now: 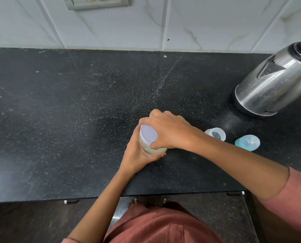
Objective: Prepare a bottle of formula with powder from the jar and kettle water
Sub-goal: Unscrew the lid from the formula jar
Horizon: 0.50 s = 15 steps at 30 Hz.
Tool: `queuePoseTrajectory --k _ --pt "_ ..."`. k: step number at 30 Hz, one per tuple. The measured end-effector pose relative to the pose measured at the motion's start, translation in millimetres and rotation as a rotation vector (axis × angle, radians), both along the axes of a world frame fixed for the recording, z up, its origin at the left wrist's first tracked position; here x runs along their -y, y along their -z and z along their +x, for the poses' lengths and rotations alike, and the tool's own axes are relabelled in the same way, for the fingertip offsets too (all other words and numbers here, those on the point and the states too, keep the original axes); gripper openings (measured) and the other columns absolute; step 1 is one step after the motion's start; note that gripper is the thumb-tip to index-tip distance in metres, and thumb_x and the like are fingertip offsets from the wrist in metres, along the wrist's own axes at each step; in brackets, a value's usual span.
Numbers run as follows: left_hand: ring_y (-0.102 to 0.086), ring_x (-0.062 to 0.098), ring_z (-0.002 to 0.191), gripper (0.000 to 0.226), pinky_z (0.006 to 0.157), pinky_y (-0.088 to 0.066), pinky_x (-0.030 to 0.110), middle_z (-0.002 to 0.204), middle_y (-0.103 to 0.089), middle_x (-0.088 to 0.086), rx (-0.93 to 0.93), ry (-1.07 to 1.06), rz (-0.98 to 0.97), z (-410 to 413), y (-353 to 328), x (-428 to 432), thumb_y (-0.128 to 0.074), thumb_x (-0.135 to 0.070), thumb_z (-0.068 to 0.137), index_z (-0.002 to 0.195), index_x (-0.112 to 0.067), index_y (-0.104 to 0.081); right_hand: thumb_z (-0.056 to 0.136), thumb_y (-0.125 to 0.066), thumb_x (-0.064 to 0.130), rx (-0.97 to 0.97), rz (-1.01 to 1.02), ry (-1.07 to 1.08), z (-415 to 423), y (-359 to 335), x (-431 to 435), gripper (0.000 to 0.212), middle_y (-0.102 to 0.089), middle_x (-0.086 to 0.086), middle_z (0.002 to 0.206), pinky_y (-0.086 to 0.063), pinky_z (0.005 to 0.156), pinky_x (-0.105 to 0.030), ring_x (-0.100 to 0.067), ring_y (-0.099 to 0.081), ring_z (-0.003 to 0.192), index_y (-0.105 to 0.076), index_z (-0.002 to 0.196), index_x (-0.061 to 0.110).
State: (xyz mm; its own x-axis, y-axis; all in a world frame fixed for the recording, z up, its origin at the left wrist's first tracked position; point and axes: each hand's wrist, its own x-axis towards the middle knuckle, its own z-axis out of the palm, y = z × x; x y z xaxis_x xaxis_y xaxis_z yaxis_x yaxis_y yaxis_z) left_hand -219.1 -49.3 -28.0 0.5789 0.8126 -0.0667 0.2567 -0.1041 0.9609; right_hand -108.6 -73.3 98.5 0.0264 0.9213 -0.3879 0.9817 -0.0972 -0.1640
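Right hand (170, 130): reaches in from the lower right of the frame, fingers curled over and gripping the pale lid (148, 133) of the jar (153, 149).

Left hand (139, 155): comes up from the bottom centre, wrapped around the jar's clear body below the lid, thumb across the near side. The jar stands on the counter (76, 120) at the centre of the frame, with pale contents visible through its wall.

Right of the hands, just beyond the right forearm: a small clear bottle (215, 134) seen from above, and beside it, apart from it, a teal-ringed teat (247, 142). Both stand on the counter.

Upper right: a steel kettle (276, 79) on its dark base, well apart from the jar and partly cut off by the frame's right edge.

The counter's front edge runs across the lower frame, near the left wrist. Its rear edge meets the tiled wall (198, 23) along the top. The dark, speckled surface lies open across the whole left half of the frame and behind the jar. A switch plate (97, 2) sits on the wall at the top, left of centre.
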Motion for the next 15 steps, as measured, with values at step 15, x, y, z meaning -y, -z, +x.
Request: queuePoseTrajectory --k 15 --pt "-0.049 -0.017 0.102 0.089 0.078 -0.041 0.004 0.114 -0.052 -0.022 0.031 -0.020 -0.024 1 -2 1 -0.086 -0.030 0.044 0.113 -0.050 -0.034 0.077 -0.058 0.058 -0.024 0.048 0.128 3 1 -1 0.070 -0.044 -0.006 0.130 -0.035 0.083 -0.036 -0.030 -0.044 0.119 -0.038 0.135 0.025"
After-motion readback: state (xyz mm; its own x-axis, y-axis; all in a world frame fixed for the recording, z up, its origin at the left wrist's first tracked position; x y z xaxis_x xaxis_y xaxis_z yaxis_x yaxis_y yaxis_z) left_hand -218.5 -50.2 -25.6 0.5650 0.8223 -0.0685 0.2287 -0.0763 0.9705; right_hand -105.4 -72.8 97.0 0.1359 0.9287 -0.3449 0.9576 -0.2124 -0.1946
